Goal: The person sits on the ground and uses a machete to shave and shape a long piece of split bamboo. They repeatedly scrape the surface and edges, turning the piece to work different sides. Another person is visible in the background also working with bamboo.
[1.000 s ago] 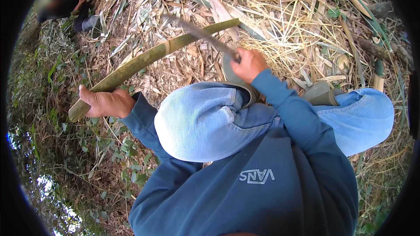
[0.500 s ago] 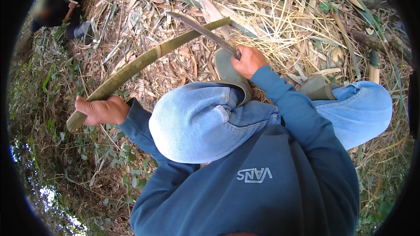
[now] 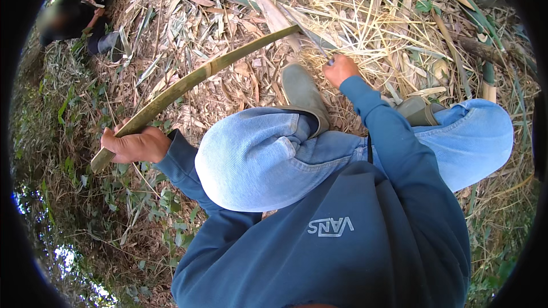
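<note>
My left hand (image 3: 137, 144) is wrapped round the near end of a long, split bamboo strip (image 3: 188, 81), greenish-yellow with a node midway. The strip slants up and away to the right, its far end past my boot. In my closed right hand (image 3: 342, 71) is the handle of a machete (image 3: 311, 38). Its blade is seen nearly edge-on, a thin line pointing up and left beside the strip's far tip. Whether blade and bamboo touch I cannot tell.
My green boots (image 3: 301, 86) stand on dry leaves and litter. Pale shavings (image 3: 365, 34) pile up ahead. Green bamboo poles (image 3: 468, 5) lie at far right. Another person (image 3: 74, 8) in dark clothes works at the far left. Low green plants (image 3: 171, 217) grow at left.
My right hand has moved slightly right and away from me, and the machete blade has turned from flat across the strip to nearly edge-on near its tip. The left hand has barely moved.
</note>
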`<state>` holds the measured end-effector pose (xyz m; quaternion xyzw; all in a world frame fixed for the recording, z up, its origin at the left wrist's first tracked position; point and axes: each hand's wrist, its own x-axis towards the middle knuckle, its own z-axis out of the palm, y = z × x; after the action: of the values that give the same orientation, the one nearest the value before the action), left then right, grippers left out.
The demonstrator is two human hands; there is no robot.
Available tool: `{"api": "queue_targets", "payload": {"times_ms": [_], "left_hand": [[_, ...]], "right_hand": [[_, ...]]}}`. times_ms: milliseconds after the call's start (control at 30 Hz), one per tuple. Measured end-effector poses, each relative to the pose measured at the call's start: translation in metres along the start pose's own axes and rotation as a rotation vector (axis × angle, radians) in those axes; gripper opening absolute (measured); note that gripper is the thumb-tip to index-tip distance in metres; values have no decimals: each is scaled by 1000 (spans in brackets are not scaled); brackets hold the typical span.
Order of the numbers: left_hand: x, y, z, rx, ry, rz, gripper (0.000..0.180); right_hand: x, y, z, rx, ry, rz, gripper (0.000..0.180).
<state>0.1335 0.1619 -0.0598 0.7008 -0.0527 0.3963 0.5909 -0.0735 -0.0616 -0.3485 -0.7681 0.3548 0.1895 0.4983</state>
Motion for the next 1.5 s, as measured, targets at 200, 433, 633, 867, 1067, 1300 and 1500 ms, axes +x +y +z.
{"api": "queue_targets", "payload": {"times_ms": [200,433,633,867,1067,1300,1500], "left_hand": [[-3,8,5,-92,29,-88,19],[-4,8,-1,-133,2,-59,18],[-5,6,5,-100,10,-98,19],[-5,13,-2,-31,18,-58,17],[-8,8,-1,-57,64,-101,18],[0,-1,-11,-63,99,-60,17],[-5,3,-2,-56,95,-82,17]], "right_hand": [[-58,-91,-22,99,-144,-517,26],[-39,-51,-14,99,-88,-229,27],[-41,-51,-12,107,-104,-235,27],[-45,-62,-16,26,-97,-247,30],[-27,-34,-6,5,-80,-144,30],[-10,-16,3,-9,-32,-74,30],[2,1,12,-24,25,10,31]]}}
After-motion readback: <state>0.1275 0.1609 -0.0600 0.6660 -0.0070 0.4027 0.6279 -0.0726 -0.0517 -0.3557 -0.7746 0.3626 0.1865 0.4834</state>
